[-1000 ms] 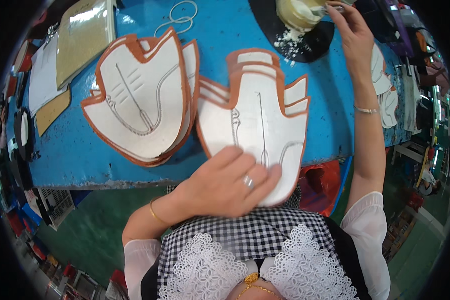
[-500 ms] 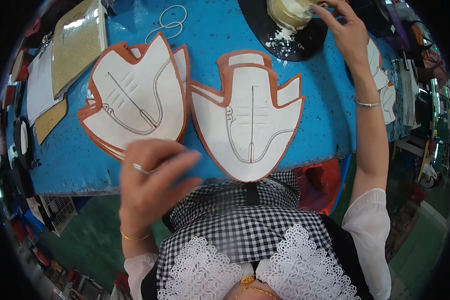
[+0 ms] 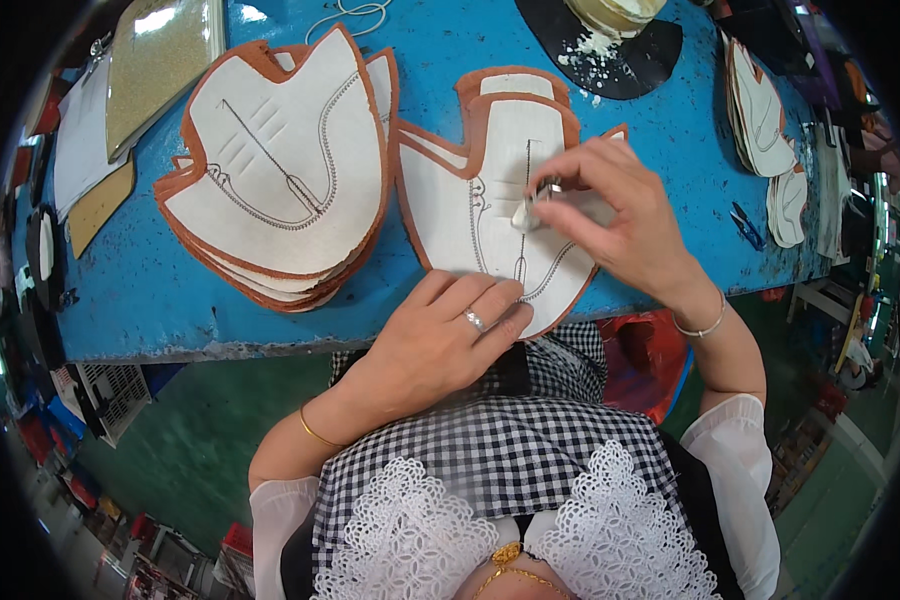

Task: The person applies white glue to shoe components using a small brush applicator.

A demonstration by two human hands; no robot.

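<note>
A stitched shoe-upper piece (image 3: 430,196), white with a red-brown edge, lies on top of a similar one at the table's front. My left hand (image 3: 448,328) rests on its near left edge, fingers stretched over the surface, the thumb hidden. Over the middle of the piece, my right hand (image 3: 610,215) pinches a small brush (image 3: 526,216) with a dark metal part and a white-coated tip. That tip is at the stitched centre line. On the left stands a stack of similar shoe-upper pieces (image 3: 270,180).
A pot (image 3: 620,12) with white paste crumbs sits on a black sheet (image 3: 655,60) at the back. More uppers (image 3: 760,110) and dark snips (image 3: 746,226) lie right. At left are a gold sheet (image 3: 160,65), papers (image 3: 85,165) and a white cord (image 3: 355,14).
My right hand has come from the pot down to the upper, with the brush in it. My left hand has moved right and settled on the upper's near edge.
</note>
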